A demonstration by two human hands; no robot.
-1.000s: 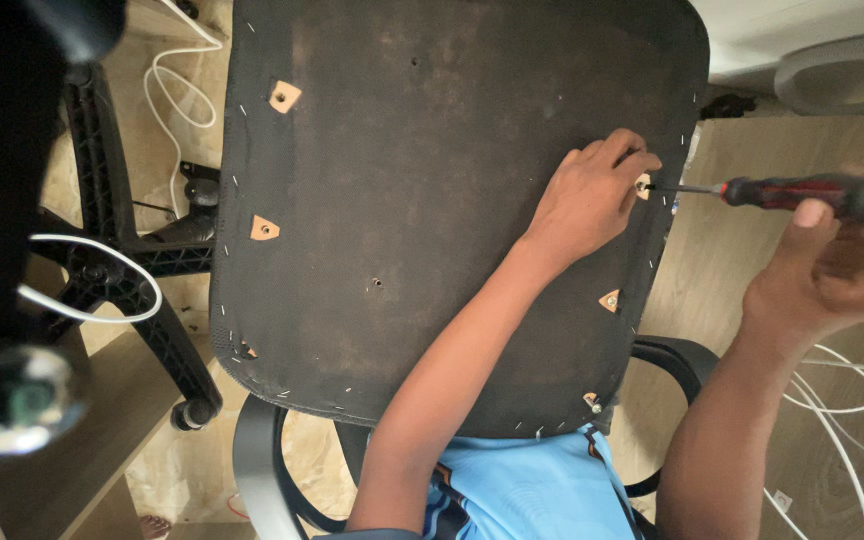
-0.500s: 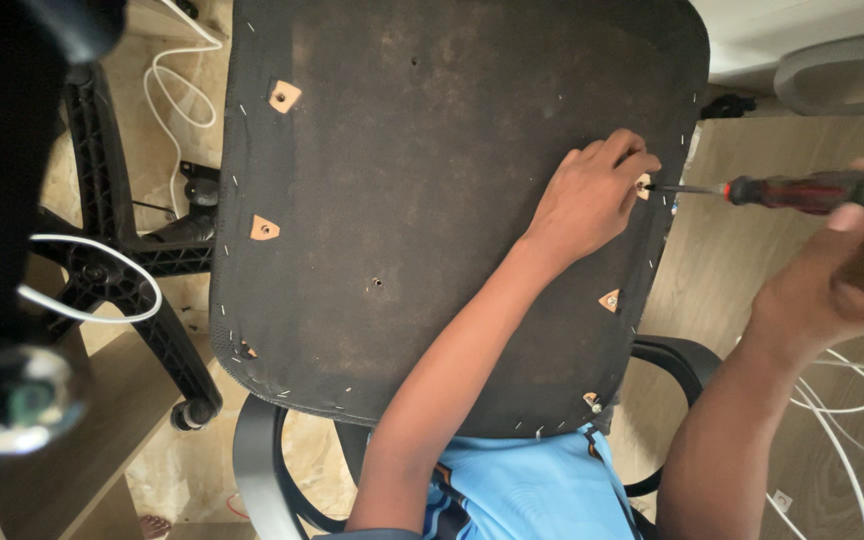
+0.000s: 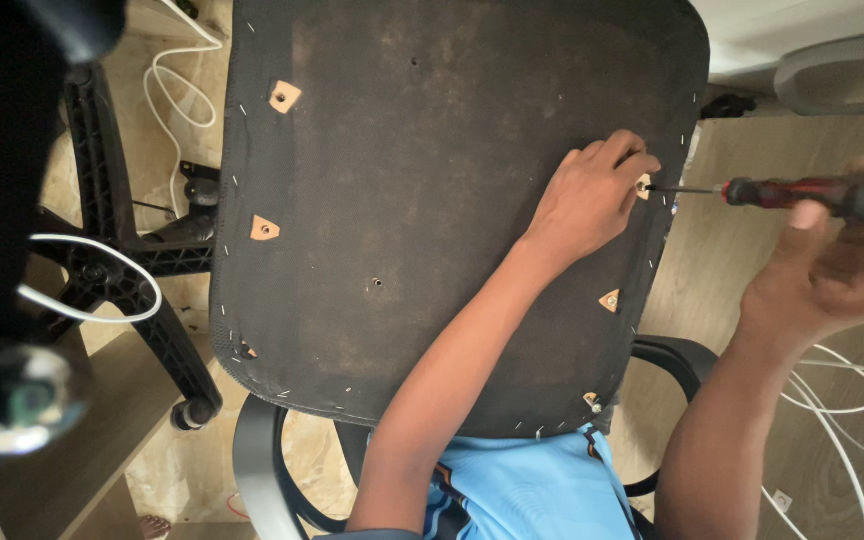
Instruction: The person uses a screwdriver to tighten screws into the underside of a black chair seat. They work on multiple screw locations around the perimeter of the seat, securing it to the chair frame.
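Note:
A black office chair seat (image 3: 432, 200) lies upside down across my lap, its fabric underside stapled along the rim. Triangular cut-outs (image 3: 264, 228) show bare wood at the screw holes. My left hand (image 3: 592, 195) rests on the seat near its right edge, fingers curled beside one such hole (image 3: 643, 186). My right hand (image 3: 832, 265) grips a screwdriver (image 3: 812, 193) with a red and black handle. Its thin shaft points left and its tip meets that hole.
The chair's black star base (image 3: 122, 250) with casters lies on the wooden floor at left. White cables (image 3: 852, 400) trail at lower right, another white cable (image 3: 177, 60) at upper left. A black armrest loop (image 3: 252, 470) sits below the seat.
My right hand has shifted slightly on the screwdriver handle, as if turning it. The left hand and the seat stay where they were.

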